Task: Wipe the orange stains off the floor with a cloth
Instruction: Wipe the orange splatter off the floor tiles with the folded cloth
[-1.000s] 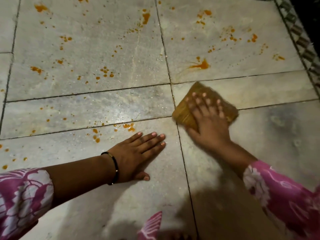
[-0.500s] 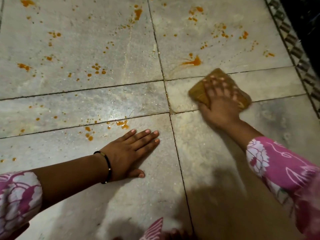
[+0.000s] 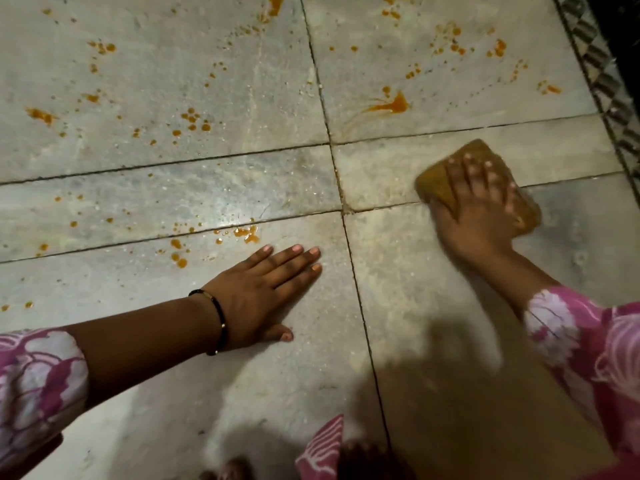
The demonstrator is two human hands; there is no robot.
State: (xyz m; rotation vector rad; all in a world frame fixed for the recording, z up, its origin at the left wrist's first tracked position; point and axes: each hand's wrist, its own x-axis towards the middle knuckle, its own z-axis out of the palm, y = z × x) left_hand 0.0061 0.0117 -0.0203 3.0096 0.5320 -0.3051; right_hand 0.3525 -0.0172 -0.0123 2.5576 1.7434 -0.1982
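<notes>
Down at the bottom edge we catch a strip of pink patterned fabric (image 3: 322,445) and deep shadow over the floor (image 3: 277,393). Up from there, at lower centre, we see the left hand (image 3: 263,292) pressed flat on the stone, palm down, fingers straight and close together, gripping nothing; they point toward the upper right. A thin black bracelet (image 3: 214,320) rings that wrist, and a pink floral sleeve (image 3: 38,386) fills the lower left corner. Just above the fingertips we find a small cluster of orange stains (image 3: 247,233) straddling a grout line. Over at right of centre, the right hand (image 3: 481,209) is spread on the cloth (image 3: 436,185), fingers splayed and pressing it down to the floor rather than pinching it. We read the cloth as a folded, brownish-orange pad, its long axis running from upper left to lower right; motion blur softens its edges. Farther up, a big orange splash (image 3: 394,105) with a streaked tail sits above the cloth, well apart from it. Across the top we see scattered droplets (image 3: 194,119), and a patterned border (image 3: 606,84) runs down the upper right.
</notes>
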